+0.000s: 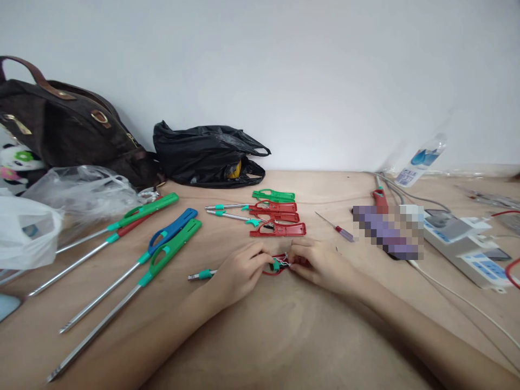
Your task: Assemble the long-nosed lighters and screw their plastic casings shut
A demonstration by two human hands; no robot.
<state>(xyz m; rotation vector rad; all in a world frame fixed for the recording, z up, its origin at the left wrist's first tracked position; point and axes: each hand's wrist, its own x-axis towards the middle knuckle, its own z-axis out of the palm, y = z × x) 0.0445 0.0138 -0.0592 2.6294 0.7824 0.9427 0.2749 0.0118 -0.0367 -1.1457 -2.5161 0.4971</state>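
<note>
Clock positions are taken from the opened red rod lighter, with twelve toward the wall. The lighter is located at the centre of the worktop, between the two hands, with white wiring and a green part exposed in its casing. By the left hand, the near end of the casing is gripped between thumb and fingers; a metal tube is seen beyond it at nine o'clock. The fingertips of the right hand are brought together over the wiring; whether a wire is pinched between them cannot be told.

It is judged that the casing should be kept flat and steadied by the left hand alone. The wires should be guided without tugging, laid inside the shell and kept off its rim, where pinching would be likely.

A bare wooden table is used as the worktop. Opened red lighters and a green casing half are set at twelve; a screwdriver is placed at two, within easy reach. Four closed rod lighters are laid at nine. A power strip is noted at three, a tilted bottle at two, a black plastic bag at eleven and a dark handbag at ten, before a plain pale wall.
</note>
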